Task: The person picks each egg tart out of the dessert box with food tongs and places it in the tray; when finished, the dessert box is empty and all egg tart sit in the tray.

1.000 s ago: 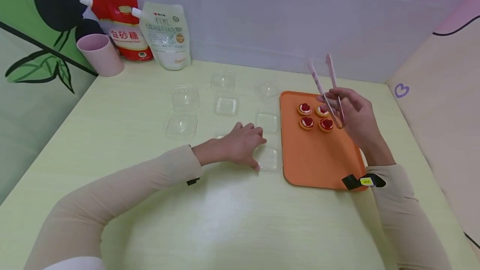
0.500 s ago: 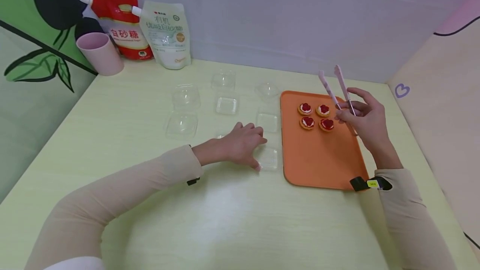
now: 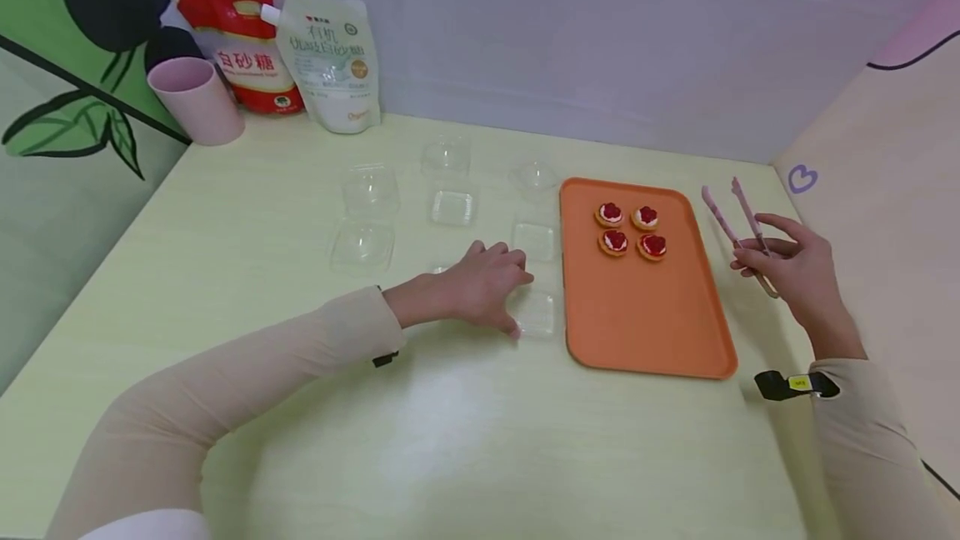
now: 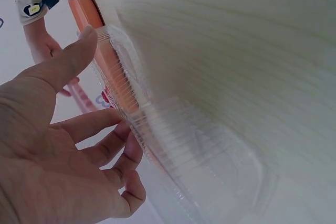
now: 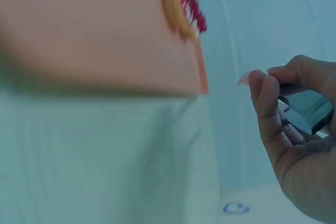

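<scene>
My left hand (image 3: 483,286) holds a clear plastic clamshell box (image 4: 205,166) by its rim, the thumb at one end and the curled fingers along the side. In the head view its tray part (image 3: 536,315) shows beyond the thumb, and the hand hides much of the rest. My right hand (image 3: 806,273) grips a pair of pink-tipped tongs (image 3: 722,217) in the air, right of the orange tray (image 3: 637,323). The tong arms are spread, with nothing between their tips. Several small tarts (image 3: 613,242) with cream and red topping sit together on the tray's far half.
More clear clamshell boxes stand with lids raised: one at left (image 3: 363,248), one in the middle (image 3: 453,207), one at right (image 3: 534,240). Along the back wall are a pink cup (image 3: 197,102), a red sugar pouch (image 3: 251,48) and a pale green sugar pouch (image 3: 330,65).
My right hand has carried the tongs from above the tarts rightward and nearer to me, off the tray's side. My left hand has stayed in place at the box.
</scene>
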Motion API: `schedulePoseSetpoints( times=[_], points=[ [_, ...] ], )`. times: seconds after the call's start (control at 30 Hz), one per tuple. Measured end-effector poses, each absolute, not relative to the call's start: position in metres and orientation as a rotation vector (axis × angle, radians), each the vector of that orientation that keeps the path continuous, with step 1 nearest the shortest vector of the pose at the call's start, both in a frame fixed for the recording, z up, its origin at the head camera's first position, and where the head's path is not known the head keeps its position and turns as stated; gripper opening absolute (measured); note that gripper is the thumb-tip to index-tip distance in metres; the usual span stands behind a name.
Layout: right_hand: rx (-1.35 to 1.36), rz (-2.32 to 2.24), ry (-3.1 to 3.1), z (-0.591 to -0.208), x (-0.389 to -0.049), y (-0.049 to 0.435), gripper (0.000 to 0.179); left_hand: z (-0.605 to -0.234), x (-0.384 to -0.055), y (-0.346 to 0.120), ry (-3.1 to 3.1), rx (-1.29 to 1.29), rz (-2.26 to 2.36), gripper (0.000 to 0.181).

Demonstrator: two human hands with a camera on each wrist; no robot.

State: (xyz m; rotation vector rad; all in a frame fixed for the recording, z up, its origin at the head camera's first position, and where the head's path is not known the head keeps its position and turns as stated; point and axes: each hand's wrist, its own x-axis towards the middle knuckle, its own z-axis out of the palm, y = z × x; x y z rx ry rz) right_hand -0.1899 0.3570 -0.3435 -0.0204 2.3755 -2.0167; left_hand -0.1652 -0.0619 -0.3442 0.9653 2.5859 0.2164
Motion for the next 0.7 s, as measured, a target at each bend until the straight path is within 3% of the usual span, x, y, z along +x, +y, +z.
schedulePoseSetpoints(
  times=[0.33,0.57,0.7],
  points=[
    [0.15,-1.375,2.628,-0.357,-0.184,0.392,0.067,-0.342,-0.167,-0.062,2.59,0.967,0.19,0.079],
    [0.026,-0.761,2.917,-0.363,-0.182,0.394,0.068,-0.344,-0.167,-0.061,2.586,0.966,0.192,0.078],
    [0.005,-0.644,2.966,-0.367,-0.18,0.394,0.067,-0.345,-0.167,-0.061,2.583,0.965,0.195,0.078]
  ],
)
